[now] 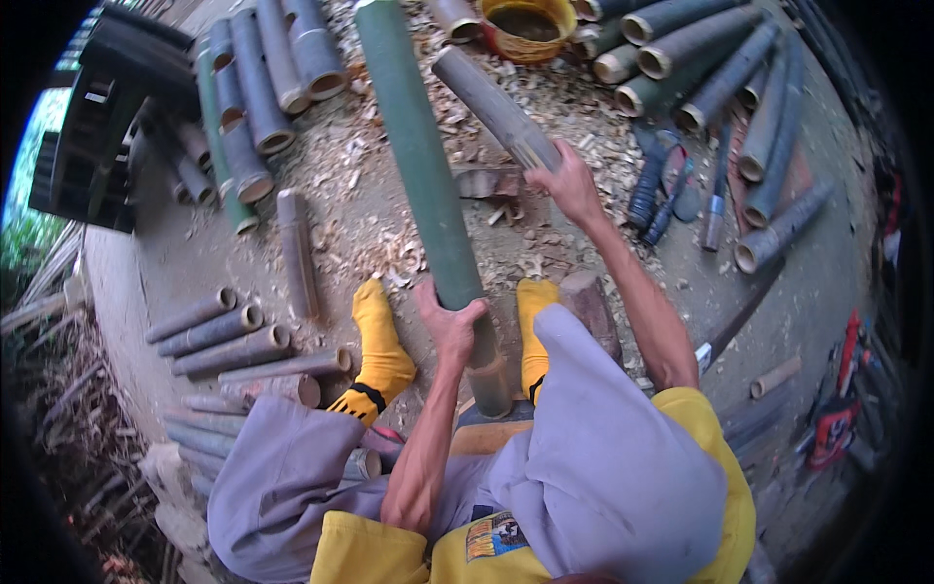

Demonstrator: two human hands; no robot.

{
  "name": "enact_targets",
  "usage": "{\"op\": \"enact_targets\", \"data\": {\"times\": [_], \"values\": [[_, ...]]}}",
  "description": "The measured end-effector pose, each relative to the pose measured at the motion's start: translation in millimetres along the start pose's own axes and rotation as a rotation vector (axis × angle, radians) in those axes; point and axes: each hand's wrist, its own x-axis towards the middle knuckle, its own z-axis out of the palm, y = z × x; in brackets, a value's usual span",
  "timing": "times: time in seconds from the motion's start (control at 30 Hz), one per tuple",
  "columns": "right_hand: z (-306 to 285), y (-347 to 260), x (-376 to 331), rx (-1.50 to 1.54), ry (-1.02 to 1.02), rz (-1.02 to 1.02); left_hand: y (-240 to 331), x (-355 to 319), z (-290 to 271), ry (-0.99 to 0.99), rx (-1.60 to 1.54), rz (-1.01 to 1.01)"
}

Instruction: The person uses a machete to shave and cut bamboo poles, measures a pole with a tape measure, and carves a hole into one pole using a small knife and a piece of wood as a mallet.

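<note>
A long green bamboo tube (pixel 413 146) slants from the top of the view down between my feet, its darker lower end resting near the low seat. My left hand (pixel 450 326) is wrapped round it near that lower end. Off to its right, my right hand (pixel 564 183) grips the near end of a shorter grey-brown bamboo tube (pixel 486 92), which points up and to the left. The two tubes are apart. Below the shorter tube a brick-like block (pixel 488 182) lies on the ground. Wood shavings (pixel 574 117) are scattered all around.
Cut bamboo tubes lie in groups at the upper left (pixel 253 88), upper right (pixel 696 44) and lower left (pixel 233 350). A yellow bucket (pixel 556 44) with dark liquid stands at the top. Dark-handled tools (pixel 650 185) and a long blade (pixel 744 311) lie right.
</note>
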Motion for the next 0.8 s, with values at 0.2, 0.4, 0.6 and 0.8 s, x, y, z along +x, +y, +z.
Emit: {"op": "enact_targets", "data": {"times": [0.2, 0.4, 0.6, 0.8], "values": [[-45, 47, -105, 0.307, 0.673, 0.138, 0, 0, 11, -0.030, 0.058, -0.016], [-109, 93, -95, -0.438, 0.876, 0.159, -9, 5, 44, 0.034, 0.124, 0.004], [-24, 26, -87, -0.317, 0.398, -0.244, -5, 21, 41, -0.120, 0.045, -0.128], [64, 4, -18, -0.560, 0.076, -0.435, -8, 27, 47, -0.155, -0.154, -0.104]]}}
